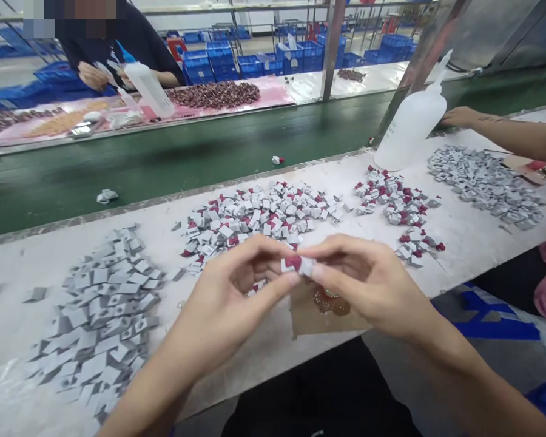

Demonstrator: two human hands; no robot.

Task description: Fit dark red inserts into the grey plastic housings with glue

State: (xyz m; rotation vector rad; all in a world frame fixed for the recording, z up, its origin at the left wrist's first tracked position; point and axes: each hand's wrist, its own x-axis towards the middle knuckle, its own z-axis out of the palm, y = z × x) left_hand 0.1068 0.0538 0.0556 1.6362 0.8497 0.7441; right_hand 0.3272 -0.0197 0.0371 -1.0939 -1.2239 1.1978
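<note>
Between my fingertips is a small grey-and-red plastic piece (293, 263), held over the white table. My left hand (241, 285) pinches its left side, with thumb and forefinger closed on it. My right hand (368, 276) grips the lighter right end the same way. Beneath my right hand lies a brown cardboard sheet (306, 321) with a glossy amber puddle (334, 303) on it. Just beyond my hands spreads a pile of grey and red pieces (255, 212). Plain grey pieces (109, 309) form a heap to the left.
A green conveyor belt (236, 145) runs behind the table, carrying a few pieces. A white squeeze bottle (412, 127) stands at the right beside a metal post. A co-worker's arm (505, 127) reaches in from the right. Another person (118, 48) works across the belt.
</note>
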